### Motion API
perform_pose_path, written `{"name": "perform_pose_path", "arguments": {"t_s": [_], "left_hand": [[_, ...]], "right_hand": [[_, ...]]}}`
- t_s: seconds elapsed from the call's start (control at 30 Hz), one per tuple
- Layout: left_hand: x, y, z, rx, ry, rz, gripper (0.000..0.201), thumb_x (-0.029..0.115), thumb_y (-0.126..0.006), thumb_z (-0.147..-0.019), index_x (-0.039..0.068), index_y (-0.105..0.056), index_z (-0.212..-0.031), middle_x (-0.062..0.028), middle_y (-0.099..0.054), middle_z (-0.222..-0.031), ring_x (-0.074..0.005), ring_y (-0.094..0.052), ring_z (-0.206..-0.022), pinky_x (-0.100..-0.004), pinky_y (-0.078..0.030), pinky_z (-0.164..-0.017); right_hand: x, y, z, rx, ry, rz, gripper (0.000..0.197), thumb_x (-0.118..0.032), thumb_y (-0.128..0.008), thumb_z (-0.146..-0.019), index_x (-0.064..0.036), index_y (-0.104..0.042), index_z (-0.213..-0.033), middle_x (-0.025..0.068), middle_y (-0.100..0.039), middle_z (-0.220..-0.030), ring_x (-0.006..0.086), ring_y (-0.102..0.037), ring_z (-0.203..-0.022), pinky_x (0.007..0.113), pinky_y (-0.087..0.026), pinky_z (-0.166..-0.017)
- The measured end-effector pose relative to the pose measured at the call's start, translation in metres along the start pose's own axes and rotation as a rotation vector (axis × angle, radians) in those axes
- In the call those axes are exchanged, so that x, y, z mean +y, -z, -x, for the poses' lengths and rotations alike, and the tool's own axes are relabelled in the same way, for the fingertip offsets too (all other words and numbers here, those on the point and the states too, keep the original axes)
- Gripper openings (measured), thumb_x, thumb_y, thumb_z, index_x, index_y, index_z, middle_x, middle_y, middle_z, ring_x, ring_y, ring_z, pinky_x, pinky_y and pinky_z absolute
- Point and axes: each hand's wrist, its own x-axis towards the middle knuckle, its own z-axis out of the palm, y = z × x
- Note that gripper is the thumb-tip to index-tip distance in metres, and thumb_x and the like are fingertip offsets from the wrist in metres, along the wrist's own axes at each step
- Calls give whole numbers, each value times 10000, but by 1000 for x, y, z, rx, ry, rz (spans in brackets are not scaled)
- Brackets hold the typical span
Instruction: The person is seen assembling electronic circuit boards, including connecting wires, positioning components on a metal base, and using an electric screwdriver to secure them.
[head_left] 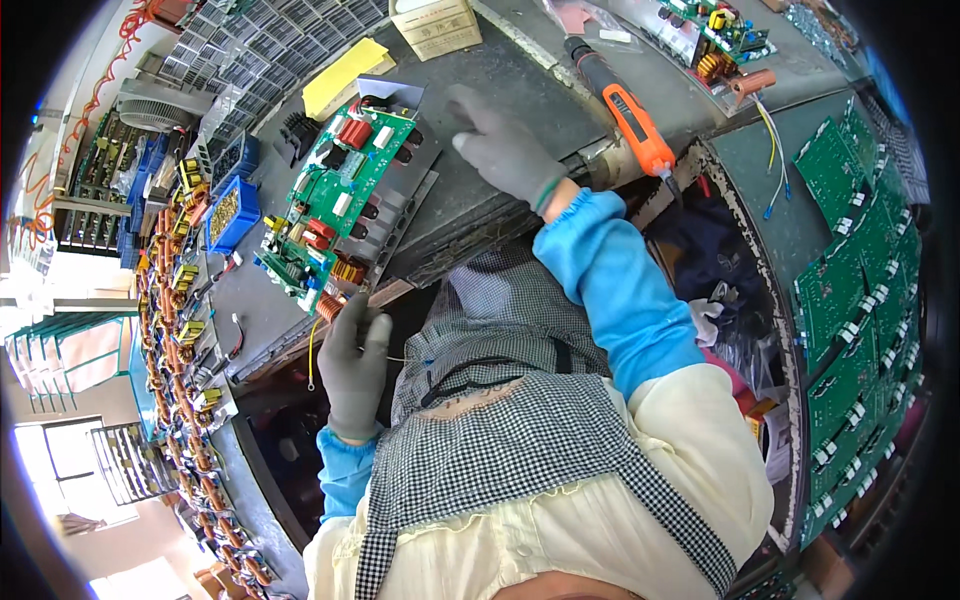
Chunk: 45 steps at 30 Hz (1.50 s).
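Note:
A green circuit board [340, 190] with red, white and black parts lies on the bench in front of me, along a grey metal heatsink [400, 215]. My left hand [357, 370], in a grey glove, is at the board's near end, beside a copper coil [328, 306]. Its thumb stands apart from the fingers and nothing shows between them. A yellow wire [311, 355] with a ring end hangs left of that hand. My right hand [508, 155], also gloved, is over the bench right of the board, open and holding nothing; its fingertips are slightly blurred.
An orange and black electric screwdriver [635, 120] lies to the right. A blue tray [233, 215] of small brass-coloured parts stands left of the board. Yellow sheets [345, 80] and a cardboard box [437, 28] are at the back. Several green boards [850, 300] cover the right side.

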Motion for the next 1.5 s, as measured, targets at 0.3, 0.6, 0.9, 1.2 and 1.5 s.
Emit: {"name": "perform_pose_path", "arguments": {"t_s": [0.3, 0.6, 0.9, 1.2, 1.5], "left_hand": [[-33, -8, -28, 265, -39, -40, 539, 163, -783, -972, 13, -603, -1457, -117, -746, -1124, -176, -712, -970, -327, -574, -877], [-28, -13, -44, 378, -77, 56, 387, 165, -774, -990, -12, -683, -1321, -91, -742, -947, -146, -708, -860, -300, -556, -784], [-22, -22, -71, 466, -106, 83, 257, 232, -778, -978, 21, -737, -1119, -100, -751, -912, -184, -698, -802, -334, -544, -743], [-16, -24, -76, 496, 5, 71, 294, 271, -804, -970, 31, -796, -1140, -67, -765, -830, -77, -645, -753, -287, -539, -727], [-22, -27, -81, 554, 43, -47, 325, 350, -818, -948, 45, -810, -1060, -85, -762, -776, -143, -694, -683, -321, -546, -671]], "right_hand": [[-18, -7, 15, -185, -23, -168, 507, -98, -704, -938, -31, -590, -1428, 146, -745, -1196, 217, -714, -1093, 369, -544, -1001], [-33, -34, 69, 163, 219, 81, 490, -159, -758, -913, -30, -605, -1360, 204, -701, -1208, 354, -714, -1060, 446, -558, -928], [-28, -28, 57, 23, 57, 17, 451, -126, -716, -953, -24, -624, -1383, 203, -719, -1236, 317, -729, -1113, 405, -565, -969], [-40, -29, 60, 9, 49, 12, 428, -100, -703, -962, -7, -626, -1372, 178, -740, -1194, 267, -741, -1073, 379, -570, -956], [-33, -35, 61, 19, 87, -20, 431, -82, -689, -974, 22, -614, -1386, 153, -732, -1219, 232, -724, -1096, 361, -567, -972]]}}
